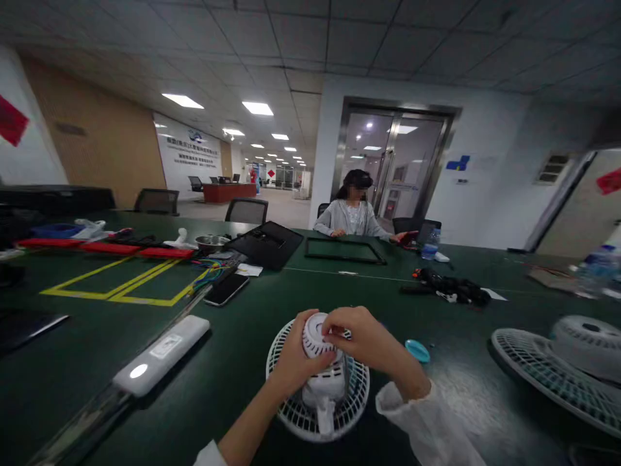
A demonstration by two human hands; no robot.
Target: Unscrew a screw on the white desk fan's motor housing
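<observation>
A small white fan [323,391] lies on the green table in front of me, its round grille underneath and its back facing up. My left hand [294,362] wraps round the vented, rounded housing [314,333] at the top of the fan, thumb on the near side. From the right, my right hand [356,333] reaches over with its fingers pinched together at the middle of that housing. Whatever lies between those fingertips is too small and too covered to make out. A turquoise round piece [417,351] rests on the table beside my right wrist.
Another white fan [553,369] lies at the right. To the left are a white power strip [162,353], a phone [226,289] and yellow tape [140,298]. Black cables [451,286] and a black frame [344,251] lie farther off. A person [356,210] sits across the table.
</observation>
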